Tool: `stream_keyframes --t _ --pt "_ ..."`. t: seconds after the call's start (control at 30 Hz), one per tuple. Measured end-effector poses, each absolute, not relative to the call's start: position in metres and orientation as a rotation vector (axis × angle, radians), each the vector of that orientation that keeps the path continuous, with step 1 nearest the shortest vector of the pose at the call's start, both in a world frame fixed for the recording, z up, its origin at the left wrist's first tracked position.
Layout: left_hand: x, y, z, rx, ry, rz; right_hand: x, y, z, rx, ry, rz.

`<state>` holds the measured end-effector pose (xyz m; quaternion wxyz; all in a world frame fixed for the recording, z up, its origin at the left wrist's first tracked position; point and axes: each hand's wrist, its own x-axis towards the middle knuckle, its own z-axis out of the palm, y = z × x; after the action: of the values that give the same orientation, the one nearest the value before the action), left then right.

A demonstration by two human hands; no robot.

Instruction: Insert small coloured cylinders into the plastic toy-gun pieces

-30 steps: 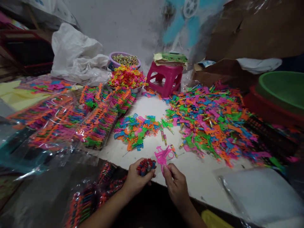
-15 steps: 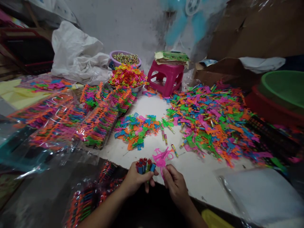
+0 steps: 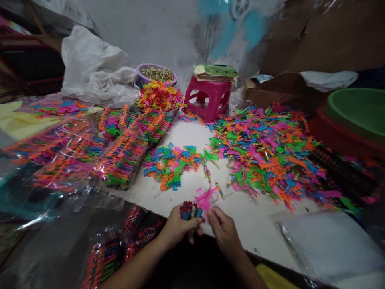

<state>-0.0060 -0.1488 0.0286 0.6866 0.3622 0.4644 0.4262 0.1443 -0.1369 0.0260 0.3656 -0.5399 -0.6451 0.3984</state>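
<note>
My left hand (image 3: 179, 225) is closed round a bundle of short tubes (image 3: 188, 210), blue, red and green, with red tips pointing up. My right hand (image 3: 223, 226) pinches a pink plastic toy piece (image 3: 204, 199), gun-like in outline, just to the right of the bundle. Both hands are at the front edge of the white table (image 3: 249, 222). Beyond them lie a few loose small yellow-banded tubes (image 3: 220, 190). A small heap of coloured plastic pieces (image 3: 176, 162) is farther back.
A large pile of coloured plastic pieces (image 3: 270, 152) covers the right side. Bagged rows of pieces (image 3: 120, 156) lie left. At the back stand a magenta stool (image 3: 210, 94), a purple basin (image 3: 138, 72) and a spinning fan (image 3: 237, 24). Clear plastic bags (image 3: 327, 245) lie front right.
My left hand with the tubes has moved slightly right, closer to the pink piece. My right hand still pinches the piece, and has shifted a little to the right. The view has swung slightly.
</note>
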Motion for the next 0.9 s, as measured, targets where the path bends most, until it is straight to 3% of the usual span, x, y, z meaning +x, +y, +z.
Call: stream_keyframes --t 0.13,0.23,0.4,0.53,0.8,0.9 --pt "-0.019 -0.138 0.006 0.595 1.242 1.169 0.205 -0.088 0.021 -1.805 -1.268 0.723" --pt "-0.041 -0.132 -0.005 0.539 1.367 1.249 0.215 -0.062 0.012 -2.029 -1.308 0.536" --pt "-0.059 -0.123 -0.006 0.489 1.439 1.324 0.108 -0.058 -0.012 -1.437 -2.058 0.590" --pt "-0.064 -0.123 -0.005 0.471 1.457 1.327 0.046 -0.053 -0.022 -1.370 -2.117 0.565" --pt "-0.049 -0.133 -0.006 0.465 1.178 1.252 0.086 -0.099 -0.013 -1.305 -2.141 0.644" --pt "-0.034 -0.130 -0.002 0.461 1.106 1.246 0.105 -0.116 0.002 -1.110 -2.168 0.870"
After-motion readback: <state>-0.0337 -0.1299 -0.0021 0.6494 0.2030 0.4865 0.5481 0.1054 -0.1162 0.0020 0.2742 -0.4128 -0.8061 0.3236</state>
